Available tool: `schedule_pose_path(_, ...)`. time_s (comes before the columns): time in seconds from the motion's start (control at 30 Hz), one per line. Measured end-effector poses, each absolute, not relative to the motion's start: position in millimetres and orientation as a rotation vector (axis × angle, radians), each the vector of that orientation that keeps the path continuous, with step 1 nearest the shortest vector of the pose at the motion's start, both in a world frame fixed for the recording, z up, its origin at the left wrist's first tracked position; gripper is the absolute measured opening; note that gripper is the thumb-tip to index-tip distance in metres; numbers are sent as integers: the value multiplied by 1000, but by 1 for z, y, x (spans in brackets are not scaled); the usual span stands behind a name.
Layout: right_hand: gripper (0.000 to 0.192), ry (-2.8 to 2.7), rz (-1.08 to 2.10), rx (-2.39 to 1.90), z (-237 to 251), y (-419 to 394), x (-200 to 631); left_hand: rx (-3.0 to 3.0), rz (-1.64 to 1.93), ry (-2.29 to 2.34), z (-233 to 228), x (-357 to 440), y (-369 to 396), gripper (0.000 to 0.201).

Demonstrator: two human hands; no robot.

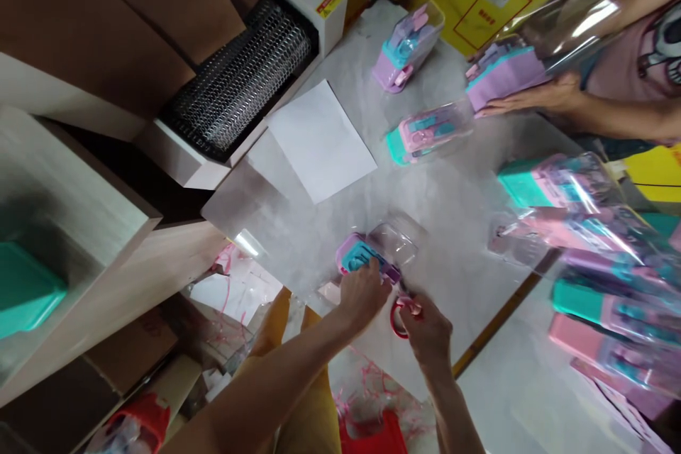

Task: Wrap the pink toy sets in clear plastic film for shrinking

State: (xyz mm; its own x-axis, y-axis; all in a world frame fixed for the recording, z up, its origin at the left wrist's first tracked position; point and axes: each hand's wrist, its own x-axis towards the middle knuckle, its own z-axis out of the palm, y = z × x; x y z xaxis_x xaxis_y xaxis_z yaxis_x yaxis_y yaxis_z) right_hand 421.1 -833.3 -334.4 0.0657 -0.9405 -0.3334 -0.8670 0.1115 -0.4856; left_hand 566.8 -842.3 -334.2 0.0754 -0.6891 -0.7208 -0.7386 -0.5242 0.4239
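Observation:
Near the table's front edge, my left hand (364,292) is closed on a small purple-and-blue plastic toy set (348,255), fingers bent over its right end. A clear plastic cover (401,245) lies just behind that set. My right hand (430,333) is closed around red-handled scissors (396,319). Their blades point toward the purple end of the set, partly hidden by my hands; whether they touch it I cannot tell.
A white sheet (322,142) lies mid-table beside a mesh-fronted heater (245,78). Packed toy sets (409,46) stand at the back, with several more at right (601,305). Across the table, a co-worker's hand (556,93) supports a purple set (505,74). Pink strings (372,383) litter the floor.

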Motion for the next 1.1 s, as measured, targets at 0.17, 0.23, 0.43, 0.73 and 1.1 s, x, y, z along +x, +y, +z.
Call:
schedule_pose_path(0.17, 19, 1808, -96, -1665, -336, -836, 420, -2260, 1466, 1546, -337, 567, -847, 31)
schedule_pose_path(0.23, 22, 1801, -94, -1640, -337, -836, 417, -2248, 1509, 1552, -338, 567, -850, 26)
schedule_pose_path(0.43, 34, 1793, -259, -1743, -332, -842, 414, -2361, 1684, 1482, -333, 571, -839, 25)
schedule_pose_path(0.73, 24, 1580, -348, -1801, -360, -853, 448, -2075, 1435, 2213, -338, 592, -761, 20)
schedule_pose_path(1.1, 29, 1517, -469, -2067, -378, -844, 452, -1717, 1309, 2285, -348, 584, -789, 26)
